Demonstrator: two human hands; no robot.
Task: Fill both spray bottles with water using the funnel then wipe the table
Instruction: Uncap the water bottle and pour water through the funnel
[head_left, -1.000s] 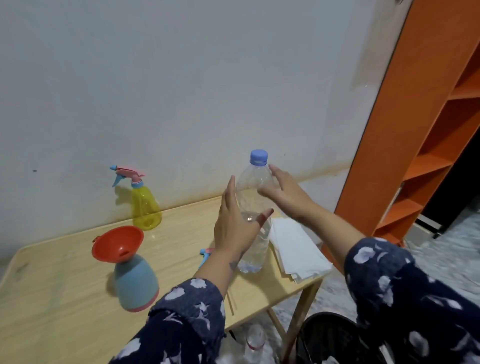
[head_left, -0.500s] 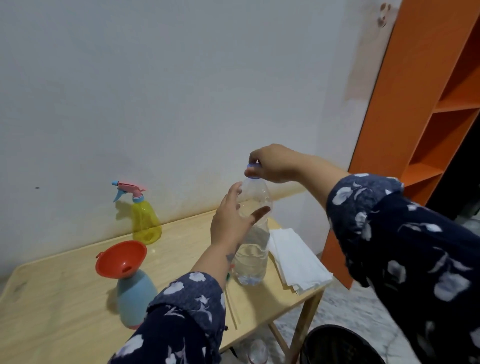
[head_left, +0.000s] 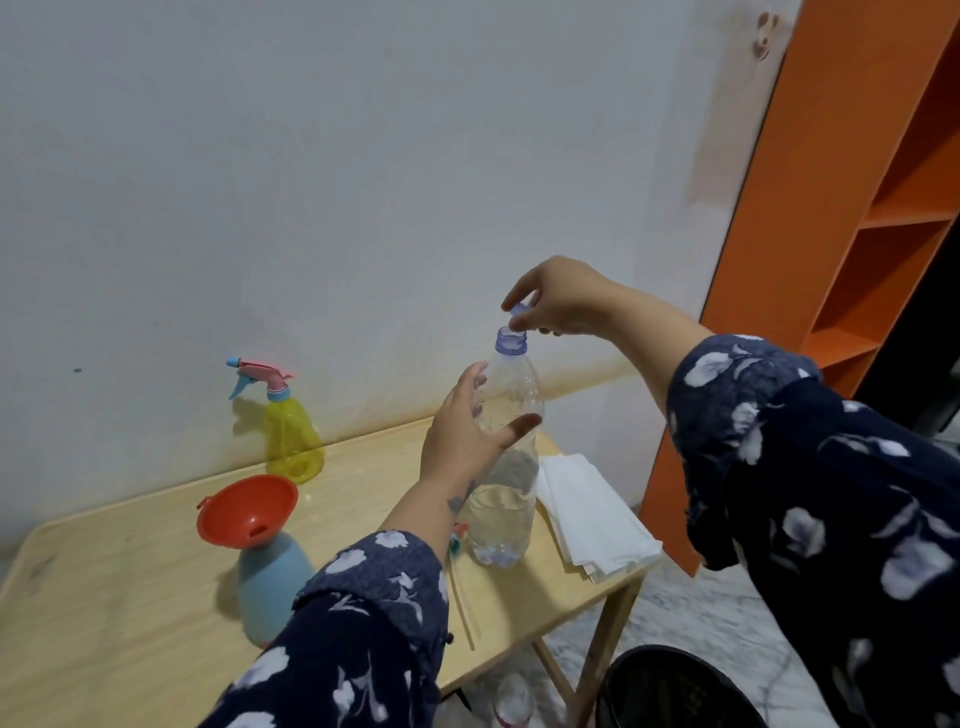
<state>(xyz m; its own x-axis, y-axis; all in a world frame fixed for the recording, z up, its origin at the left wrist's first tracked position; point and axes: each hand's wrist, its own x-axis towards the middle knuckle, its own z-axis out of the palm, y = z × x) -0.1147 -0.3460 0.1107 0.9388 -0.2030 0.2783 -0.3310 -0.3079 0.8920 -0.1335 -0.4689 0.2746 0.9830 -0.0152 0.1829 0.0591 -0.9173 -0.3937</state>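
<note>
— Head view first: what are the hands doing?
— Left hand (head_left: 462, 436) wraps the upper body of a clear water bottle (head_left: 504, 467) that stands on the desk (head_left: 130, 597), thumb on the near side. Right hand (head_left: 558, 301) is just above the open neck, its fingers (head_left: 519, 296) pinching the blue cap (head_left: 519, 310), which is off the bottle.
— And the spray bottles?
— Yellow spray bottle (head_left: 291, 436), trigger head on, stands at the back by the wall. Blue spray bottle (head_left: 270, 582) stands nearer, head off, with the orange funnel (head_left: 244, 512) seated in its neck, tilted.
— Where is its head?
— Something pink and blue lies behind the left wrist; possibly that, mostly hidden.
— For wiping?
— A stack of white cloths (head_left: 592, 514) at the desk's right edge, just beside the water bottle.
</note>
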